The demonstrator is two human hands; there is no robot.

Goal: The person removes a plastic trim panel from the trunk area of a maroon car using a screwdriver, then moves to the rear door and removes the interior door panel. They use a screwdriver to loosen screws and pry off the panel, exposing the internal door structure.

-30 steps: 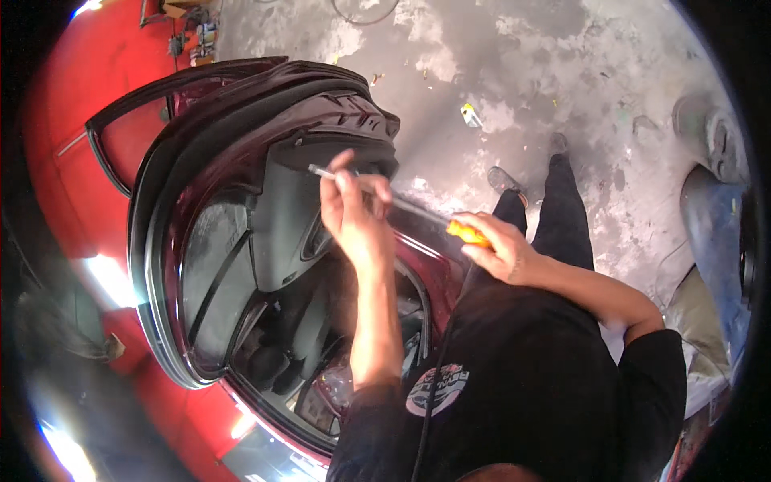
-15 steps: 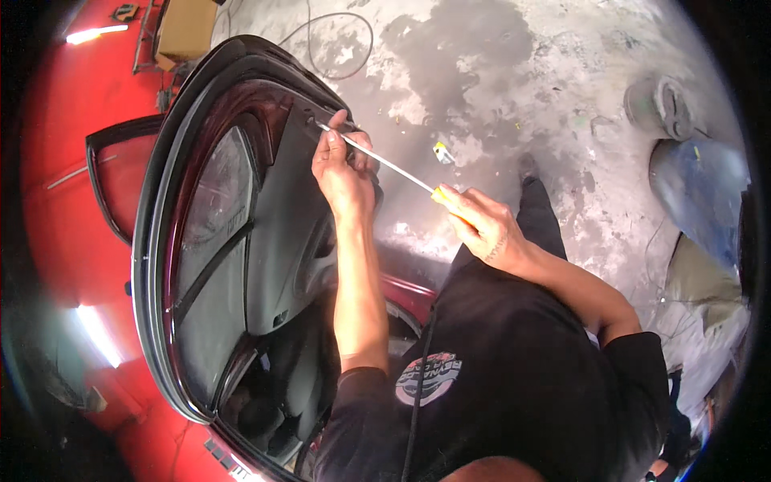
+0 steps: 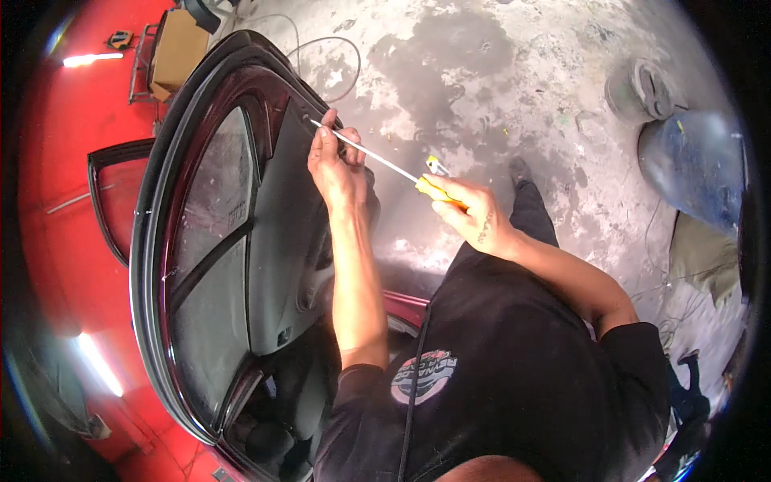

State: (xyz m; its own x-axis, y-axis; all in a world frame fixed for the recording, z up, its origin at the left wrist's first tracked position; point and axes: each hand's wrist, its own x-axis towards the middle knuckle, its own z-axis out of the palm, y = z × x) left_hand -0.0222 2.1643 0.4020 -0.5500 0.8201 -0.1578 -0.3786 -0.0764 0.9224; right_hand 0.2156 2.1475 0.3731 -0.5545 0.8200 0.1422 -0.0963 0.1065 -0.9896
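**Near twelve o'clock from the middle of the view, a yellow-handled screwdriver (image 3: 375,157) slants beside an open maroon car door (image 3: 277,257)**

At nine o'clock stands a red wall (image 3: 68,265), with a bright light tube (image 3: 99,365) near eight. Just past nine, a black-edged window frame (image 3: 120,151) shows against the wall; between ten and eleven sits a cardboard box (image 3: 180,55).

The car door spreads from eight to eleven, its dark inner side facing the person. At eleven, the left hand (image 3: 337,165) pinches the screwdriver's pale shaft between thumb and fingers, close to the tip. The tip lies at the door's upper trim; whether it touches cannot be told. A thin hose (image 3: 359,72) loops on the grey floor (image 3: 554,96) at twelve.

From the left hand the shaft runs down toward two o'clock, where the right hand (image 3: 479,213) is wrapped around the yellow handle (image 3: 434,190). A yellow-and-white scrap (image 3: 436,165) shows just above that handle, at one.

A grey bucket (image 3: 638,90) stands at two. Toward three lie a bluish sheet (image 3: 691,169) and, below it, a beige cloth (image 3: 703,251).
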